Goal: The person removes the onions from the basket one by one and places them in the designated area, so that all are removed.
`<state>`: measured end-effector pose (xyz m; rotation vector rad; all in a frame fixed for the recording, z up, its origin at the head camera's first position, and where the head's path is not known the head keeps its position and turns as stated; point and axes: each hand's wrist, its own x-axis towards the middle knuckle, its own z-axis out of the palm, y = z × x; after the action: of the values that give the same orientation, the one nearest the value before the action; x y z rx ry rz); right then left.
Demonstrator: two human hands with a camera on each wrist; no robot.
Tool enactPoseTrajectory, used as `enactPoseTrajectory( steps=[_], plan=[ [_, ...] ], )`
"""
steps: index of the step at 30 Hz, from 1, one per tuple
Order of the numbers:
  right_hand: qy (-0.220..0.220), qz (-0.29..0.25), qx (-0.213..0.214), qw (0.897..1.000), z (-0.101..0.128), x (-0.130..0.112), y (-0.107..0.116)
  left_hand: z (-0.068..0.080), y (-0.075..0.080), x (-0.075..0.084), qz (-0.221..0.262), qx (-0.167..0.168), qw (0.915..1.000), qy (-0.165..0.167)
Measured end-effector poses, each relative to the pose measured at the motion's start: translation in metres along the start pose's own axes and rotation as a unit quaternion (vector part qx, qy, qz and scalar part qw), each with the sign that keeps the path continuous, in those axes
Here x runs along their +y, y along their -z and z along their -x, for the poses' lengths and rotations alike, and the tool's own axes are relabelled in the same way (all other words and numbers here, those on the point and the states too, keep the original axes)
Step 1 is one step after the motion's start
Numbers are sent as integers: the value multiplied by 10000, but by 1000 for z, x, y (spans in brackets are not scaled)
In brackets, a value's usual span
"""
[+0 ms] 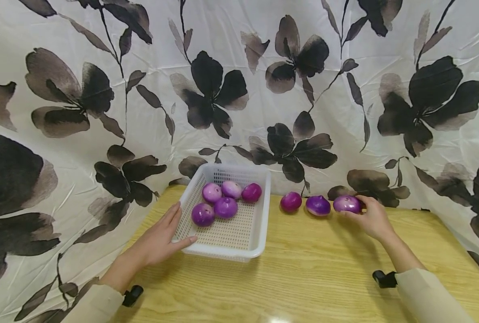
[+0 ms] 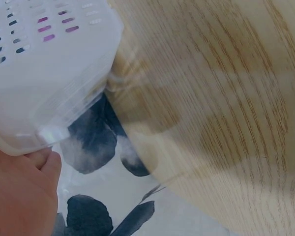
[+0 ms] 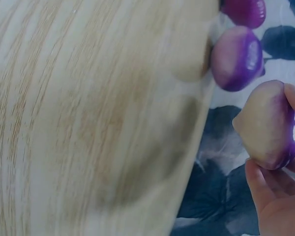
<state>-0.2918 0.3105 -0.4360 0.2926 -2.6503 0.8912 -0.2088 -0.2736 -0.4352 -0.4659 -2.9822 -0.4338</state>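
Note:
A white perforated basket sits on the wooden table and holds several purple onions. My left hand rests against the basket's left side, thumb along its front corner; the left wrist view shows that basket corner above my palm. Three more purple onions lie in a row at the table's back edge. My right hand grips the rightmost onion, seen close in the right wrist view as the held onion. Beside it lie the middle onion and the left onion.
A white cloth with large dark flower prints hangs behind and around the table. The table's back edge runs just behind the onion row. Bare wood stretches across the front of the table.

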Motion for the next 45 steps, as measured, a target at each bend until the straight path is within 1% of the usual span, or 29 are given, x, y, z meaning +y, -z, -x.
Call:
enactPoseTrajectory(
  steps=[5,12,19,25,31,39,45],
  plan=[
    [-142,179,-63,9997,-4,9,-1,-1,1,1,18,34,10000,0],
    [-462,319,-401,9976,-5,19,-5,0,1,1,20,20,10000,12],
    [-769,138,-632,9949,-6,25,-9,-1,1,1,-4,38,10000,-14],
    [-1045,4,-904,9904,-6,29,-12,-1,0,3,13,-15,10000,13],
    [-1073,-40,-1056,9886,-8,31,-10,-1,1,3,11,-11,10000,27],
    [-1185,-232,-1378,9831,-8,31,-9,-2,0,1,4,43,10000,-22],
    [-1205,-264,-1482,9812,-9,30,-11,-1,-1,0,38,47,10000,5]
  ],
)
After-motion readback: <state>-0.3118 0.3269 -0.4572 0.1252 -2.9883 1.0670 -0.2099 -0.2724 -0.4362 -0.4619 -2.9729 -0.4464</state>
